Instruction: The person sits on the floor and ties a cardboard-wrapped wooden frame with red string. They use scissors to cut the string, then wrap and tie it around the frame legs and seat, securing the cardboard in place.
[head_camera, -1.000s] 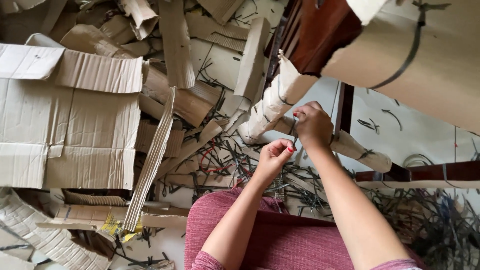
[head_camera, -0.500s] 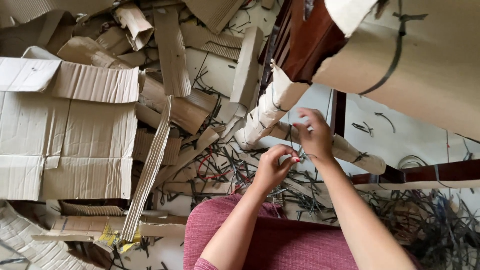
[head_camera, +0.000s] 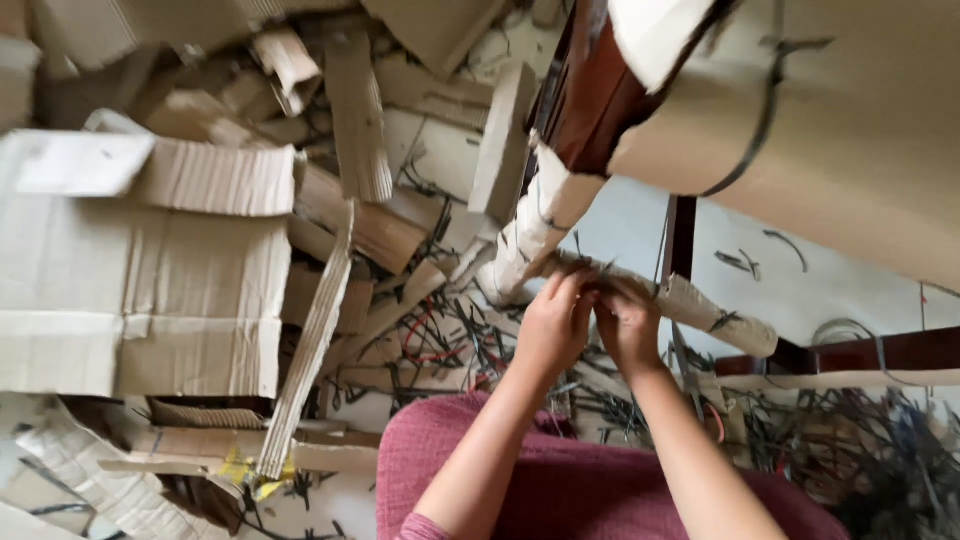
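Left hand (head_camera: 553, 325) and right hand (head_camera: 627, 325) pressed together, fingertips meeting on the cardboard-wrapped rail (head_camera: 690, 305) of a dark wooden furniture frame (head_camera: 590, 100), just where a thin black strap (head_camera: 672, 300) crosses the wrapping. Fingers of both hands curled in tight, pinched on something small at that spot; blurred there, so impossible to tell whether strap or cardboard edge sits between them. Wrapped rail running from a padded joint (head_camera: 530, 240) at upper left down toward the right, raised above the floor, directly ahead of the knees under pink cloth (head_camera: 560, 480). Above right, a large cardboard-covered panel (head_camera: 850, 150) bound by another black strap. To the left, a flattened cardboard box (head_camera: 140, 290) lying on the floor, with loose corrugated strips (head_camera: 310, 350) and torn pieces heaped around and beyond it. Cut black strap ends (head_camera: 450, 340) scattered over the floor near the hands and piled thicker at lower right. A scrap of yellow tape (head_camera: 245, 470) beside the lowest strip
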